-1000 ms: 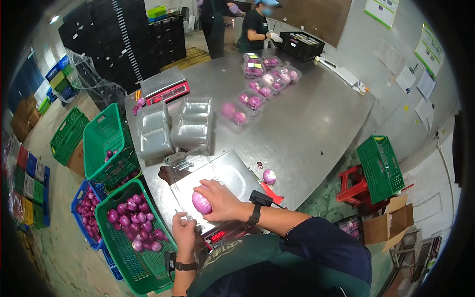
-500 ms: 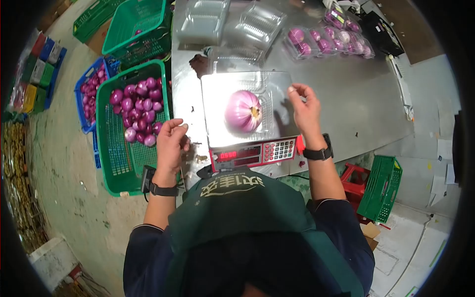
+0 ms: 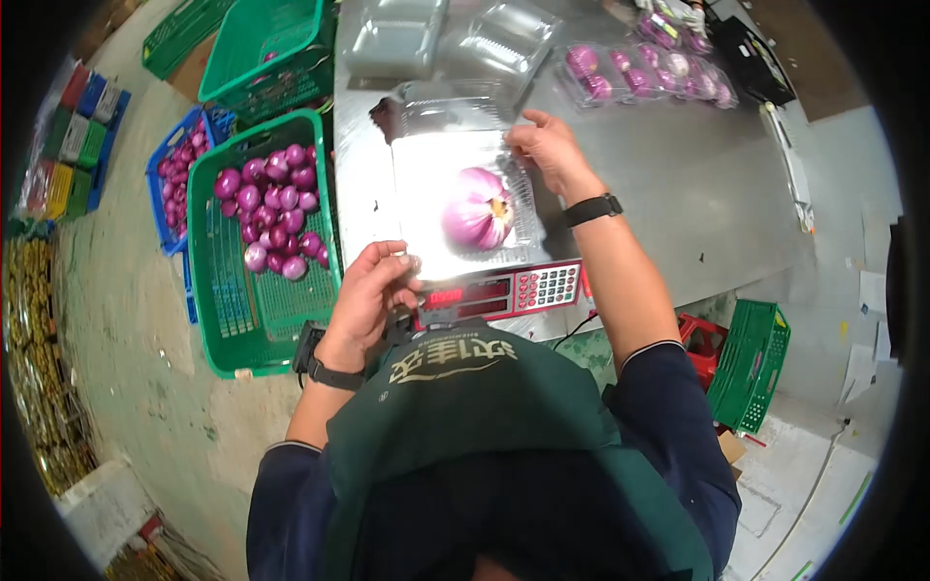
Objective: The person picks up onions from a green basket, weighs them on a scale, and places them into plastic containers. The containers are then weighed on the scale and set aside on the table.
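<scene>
A large purple onion (image 3: 479,209) sits in a clear plastic container (image 3: 524,229) on the pan of a red scale (image 3: 502,308). Glare whitens the left part of the pan. My right hand (image 3: 554,155) is at the container's far right edge, its thumb and fingers closed on the plastic. At the pan's near left corner is my left hand (image 3: 373,293), with thumb and forefinger close together and the other fingers curled. What these fingertips pinch, if anything, is lost in the glare. The scale's red digits are too blurred to read.
Beside the table stands a green crate (image 3: 223,334) of red onions, with a blue crate (image 3: 167,218) of onions beyond. Several clear containers (image 3: 392,44) lie at the table's far side. Packed onions (image 3: 647,79) and a black box (image 3: 751,63) are at the far right.
My right hand has moved left and away from me onto the container's edge. My left hand has moved right to the near corner of the pan, and its fingers have drawn together.
</scene>
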`<action>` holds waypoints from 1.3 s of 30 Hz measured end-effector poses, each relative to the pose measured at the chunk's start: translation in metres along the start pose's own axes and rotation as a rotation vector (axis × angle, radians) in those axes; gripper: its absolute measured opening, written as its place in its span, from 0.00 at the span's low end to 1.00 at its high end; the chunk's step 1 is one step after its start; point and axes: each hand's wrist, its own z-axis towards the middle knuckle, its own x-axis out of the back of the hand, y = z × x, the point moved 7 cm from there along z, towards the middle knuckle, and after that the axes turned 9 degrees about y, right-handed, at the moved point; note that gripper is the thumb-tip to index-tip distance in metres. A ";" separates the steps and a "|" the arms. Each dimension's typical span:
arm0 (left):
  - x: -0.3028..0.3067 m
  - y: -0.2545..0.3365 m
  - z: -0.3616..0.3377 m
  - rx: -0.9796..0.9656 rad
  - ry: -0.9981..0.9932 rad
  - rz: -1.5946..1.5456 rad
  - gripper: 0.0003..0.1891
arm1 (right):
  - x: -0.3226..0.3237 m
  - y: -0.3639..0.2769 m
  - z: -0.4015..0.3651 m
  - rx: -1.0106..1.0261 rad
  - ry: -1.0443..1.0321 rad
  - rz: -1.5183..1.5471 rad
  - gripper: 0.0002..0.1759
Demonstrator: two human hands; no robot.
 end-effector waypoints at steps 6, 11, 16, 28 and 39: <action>-0.009 0.008 -0.011 -0.008 -0.047 -0.018 0.18 | 0.031 -0.044 -0.090 0.964 0.057 -0.596 0.47; -0.020 0.010 -0.013 0.010 -0.088 -0.063 0.14 | 0.047 -0.011 -0.169 0.367 -0.381 -0.671 0.58; -0.005 0.004 0.018 -0.067 0.044 0.067 0.03 | 0.040 0.032 -0.176 -0.103 -0.164 -0.027 0.43; -0.029 0.008 0.016 -0.162 0.119 0.097 0.16 | 0.051 0.051 -0.153 -0.168 -0.167 0.025 0.19; -0.117 -0.019 0.038 -0.035 0.043 0.154 0.25 | 0.154 0.043 -0.113 -0.019 -0.058 -0.290 0.57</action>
